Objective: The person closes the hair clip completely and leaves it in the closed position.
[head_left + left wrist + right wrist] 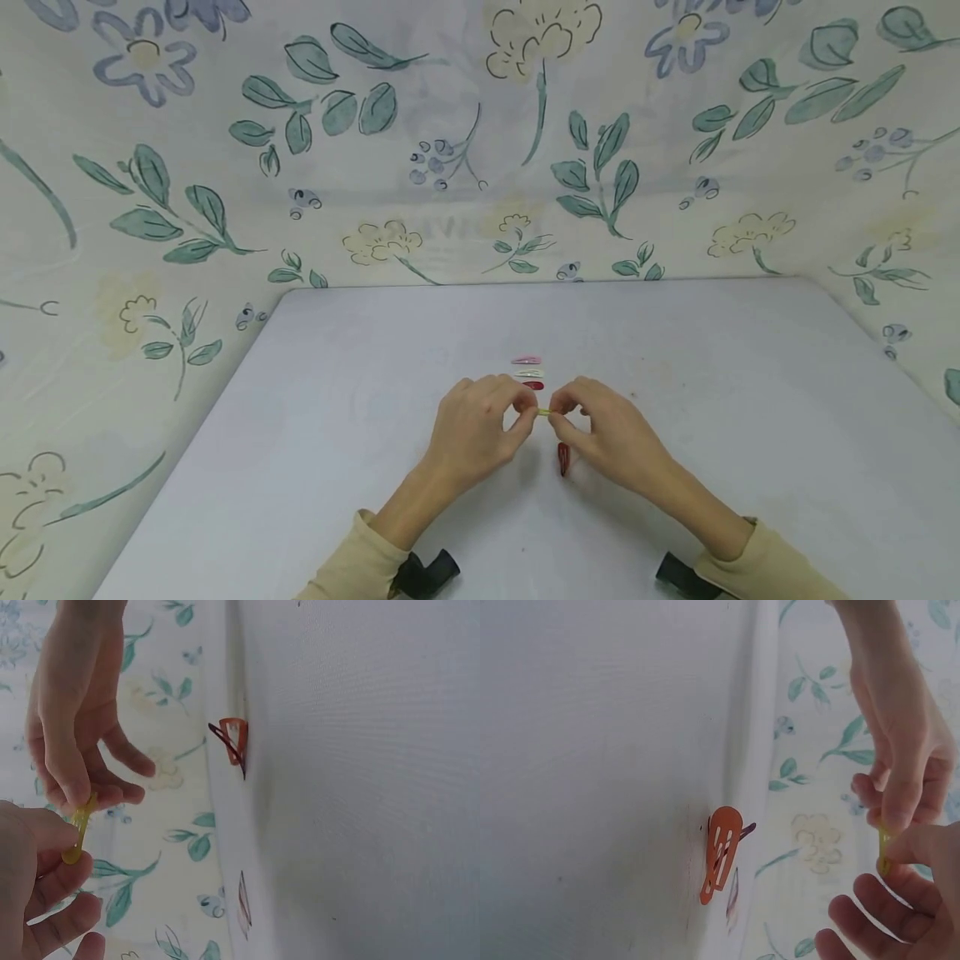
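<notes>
A small yellow snap hair clip [79,829] is held above the white table between both hands. My left hand [474,425] pinches one end with thumb and forefinger; in the left wrist view its other fingers are loosely bent. The other end is pinched by my right hand [611,429], thumb against forefinger. In the head view only a short yellow piece shows between the fingertips. Below the hands lies a dark red hair clip [563,459]. From the right wrist it looks orange [724,840], with a dark strip crossing it.
Beyond the hands, a pink clip [527,360], a white clip [529,374] and a red clip [533,386] lie in a row, the red one partly behind the left hand. The white table [337,350] meets a flower-patterned cloth [450,208] at its back and sides.
</notes>
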Action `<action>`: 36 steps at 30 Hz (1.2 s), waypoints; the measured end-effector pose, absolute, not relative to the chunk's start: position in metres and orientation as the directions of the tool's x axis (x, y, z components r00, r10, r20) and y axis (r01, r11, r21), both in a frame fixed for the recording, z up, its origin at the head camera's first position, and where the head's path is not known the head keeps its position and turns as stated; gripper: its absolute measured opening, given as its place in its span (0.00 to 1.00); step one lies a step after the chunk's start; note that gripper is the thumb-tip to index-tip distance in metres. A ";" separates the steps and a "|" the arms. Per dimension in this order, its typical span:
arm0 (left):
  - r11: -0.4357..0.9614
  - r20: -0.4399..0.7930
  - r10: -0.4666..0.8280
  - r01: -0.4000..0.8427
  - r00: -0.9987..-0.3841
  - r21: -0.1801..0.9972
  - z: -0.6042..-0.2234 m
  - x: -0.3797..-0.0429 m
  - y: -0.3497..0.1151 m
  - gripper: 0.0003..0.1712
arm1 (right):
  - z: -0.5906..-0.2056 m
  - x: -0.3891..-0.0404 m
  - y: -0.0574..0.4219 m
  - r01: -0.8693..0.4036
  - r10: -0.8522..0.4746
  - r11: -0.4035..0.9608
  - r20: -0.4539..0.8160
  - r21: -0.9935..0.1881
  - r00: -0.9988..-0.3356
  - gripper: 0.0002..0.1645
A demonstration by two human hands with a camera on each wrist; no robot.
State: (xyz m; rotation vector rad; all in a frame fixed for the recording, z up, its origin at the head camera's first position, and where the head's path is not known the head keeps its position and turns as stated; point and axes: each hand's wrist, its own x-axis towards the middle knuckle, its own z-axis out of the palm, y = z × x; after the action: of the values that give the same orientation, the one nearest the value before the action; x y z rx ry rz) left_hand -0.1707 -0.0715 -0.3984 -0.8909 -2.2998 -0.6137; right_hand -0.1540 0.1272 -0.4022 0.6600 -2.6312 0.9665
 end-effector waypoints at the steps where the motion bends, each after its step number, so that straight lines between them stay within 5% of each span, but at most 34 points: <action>1: 0.670 0.665 0.440 0.714 -0.603 0.204 -0.398 -0.170 -0.071 0.08 | -0.402 -0.154 0.127 -0.500 -0.320 0.676 0.396 -0.542 -0.861 0.06; 36: 0.740 0.618 0.396 0.635 -0.679 0.224 -0.401 -0.157 -0.058 0.08 | -0.398 -0.144 0.119 -0.442 -0.247 0.727 0.401 -0.525 -0.882 0.06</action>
State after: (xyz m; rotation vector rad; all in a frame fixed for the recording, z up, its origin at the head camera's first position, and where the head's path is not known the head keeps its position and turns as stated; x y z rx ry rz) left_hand -0.1567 -0.0581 -0.4011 -0.7767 -2.3915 -0.5793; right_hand -0.1443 0.1194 -0.3984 0.5390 -2.6280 0.9121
